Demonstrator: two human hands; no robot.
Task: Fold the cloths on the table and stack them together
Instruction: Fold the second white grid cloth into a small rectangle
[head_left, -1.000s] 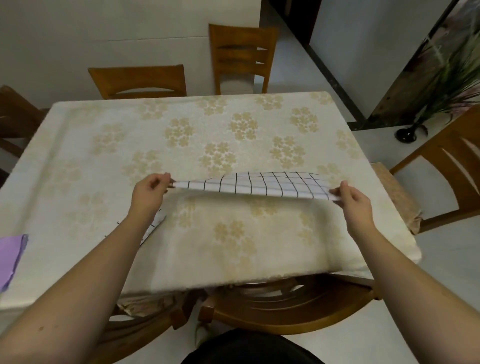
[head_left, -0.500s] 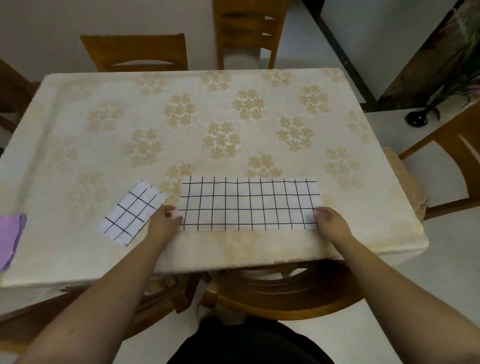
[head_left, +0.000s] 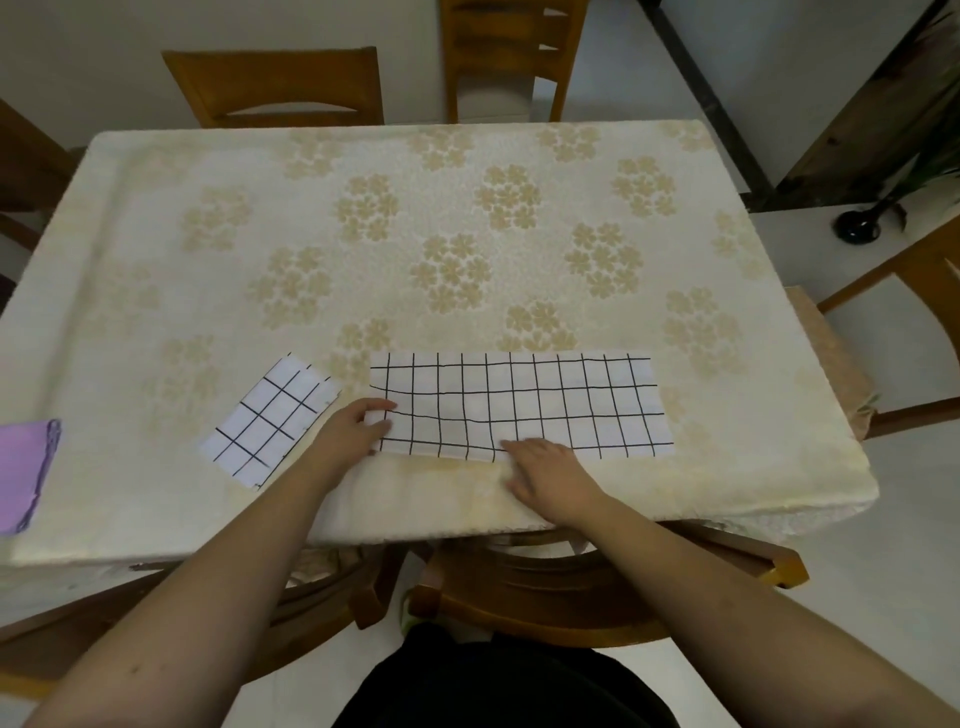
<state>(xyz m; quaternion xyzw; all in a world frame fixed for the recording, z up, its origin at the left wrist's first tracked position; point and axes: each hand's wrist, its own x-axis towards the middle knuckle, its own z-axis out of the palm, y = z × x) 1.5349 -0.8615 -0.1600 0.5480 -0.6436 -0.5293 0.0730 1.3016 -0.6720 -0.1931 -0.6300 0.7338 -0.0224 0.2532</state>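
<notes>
Leftmost, a folded purple cloth lies at the table's left edge, well apart from the long grid-patterned cloth, which serves as the landmark. Nearer that long cloth, just off its left end, a smaller folded grid cloth lies angled on the floral tablecloth. The left hand sits at the long cloth's near-left corner, thumb and fingers pinched on that corner, which is raised slightly off the tablecloth. The long cloth itself lies flat as a wide strip along the near edge of the table, its lines a little wavy toward the left end. The right hand rests palm down at the long cloth's near edge, about a third of the way along, fingers spread and touching the hem, gripping nothing. Beyond the long cloth, wooden chairs stand at the table's far side.
</notes>
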